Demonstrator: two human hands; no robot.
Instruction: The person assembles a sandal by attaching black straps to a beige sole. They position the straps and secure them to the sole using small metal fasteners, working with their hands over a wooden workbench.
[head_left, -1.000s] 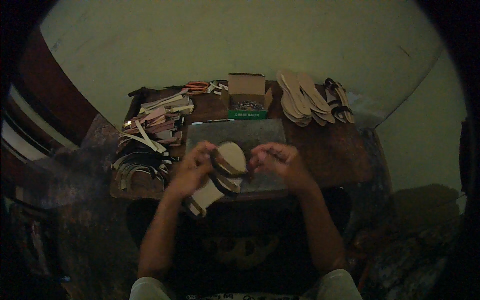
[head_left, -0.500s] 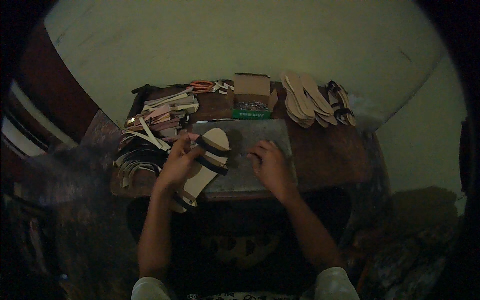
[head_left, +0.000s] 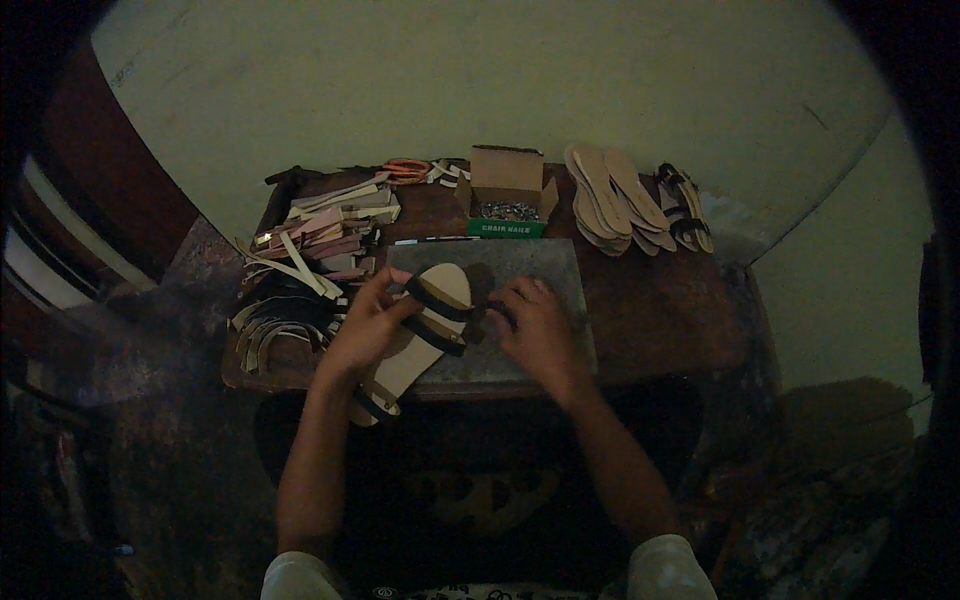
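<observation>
My left hand grips a sandal by its side, near the front straps. The sandal has a pale beige sole, two dark straps across the front and another dark strap with a small buckle at the heel end. It is tilted over a grey slab, its heel end reaching past the table's near edge. Just right of the straps is my right hand, its fingers curled together close to the sandal's edge. Whatever the right fingertips pinch, if anything, is hidden.
Behind the slab stands an open cardboard box of small metal nails. A pen lies before it. Strap strips and dark straps fill the left side. Beige soles and strapped sandals lie at the back right.
The sandal has shifted slightly to the right and down in my left hand, its front nearer my right hand. My right fingers have drawn in a little towards the sandal.
</observation>
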